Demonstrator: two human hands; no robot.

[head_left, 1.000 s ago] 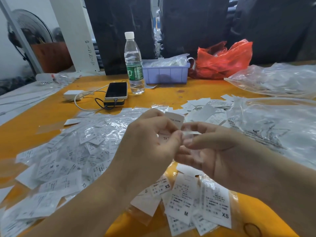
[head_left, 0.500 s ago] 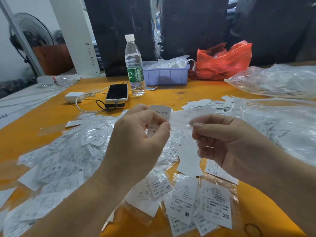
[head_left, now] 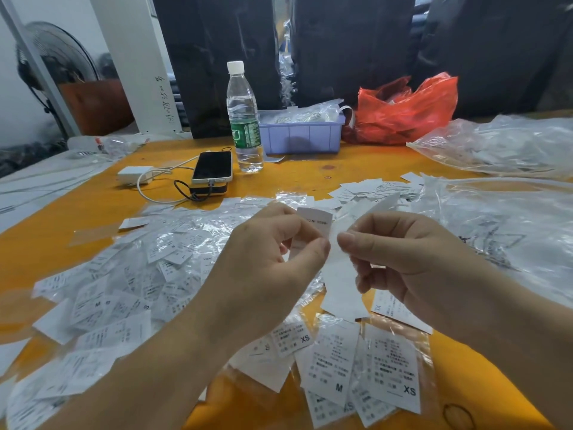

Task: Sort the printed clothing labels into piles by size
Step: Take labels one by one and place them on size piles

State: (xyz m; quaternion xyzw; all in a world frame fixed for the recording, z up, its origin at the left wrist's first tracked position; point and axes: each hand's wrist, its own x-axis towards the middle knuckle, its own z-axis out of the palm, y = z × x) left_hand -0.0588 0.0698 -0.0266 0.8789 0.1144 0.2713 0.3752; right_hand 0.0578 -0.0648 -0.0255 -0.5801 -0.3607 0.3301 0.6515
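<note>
My left hand (head_left: 263,268) pinches a small folded white label (head_left: 313,225) between thumb and fingers, held above the table. Close beside it, my right hand (head_left: 409,259) pinches a longer white label strip (head_left: 341,283) that hangs down from my fingertips. A big loose heap of printed labels in clear wrappers (head_left: 130,287) covers the orange table (head_left: 62,218) to the left. In front of me lie labels marked XS (head_left: 393,370), M (head_left: 331,364) and XL (head_left: 390,308).
A water bottle (head_left: 243,119), a phone (head_left: 212,167) on a power bank with a white charger (head_left: 133,175), a lilac bin (head_left: 302,136) and a red plastic bag (head_left: 406,110) stand at the back. Clear bags of labels (head_left: 502,237) lie on the right.
My hands drew apart, then came close together again and rose slightly. The long strip now hangs from my right fingers, separated from the folded label in my left.
</note>
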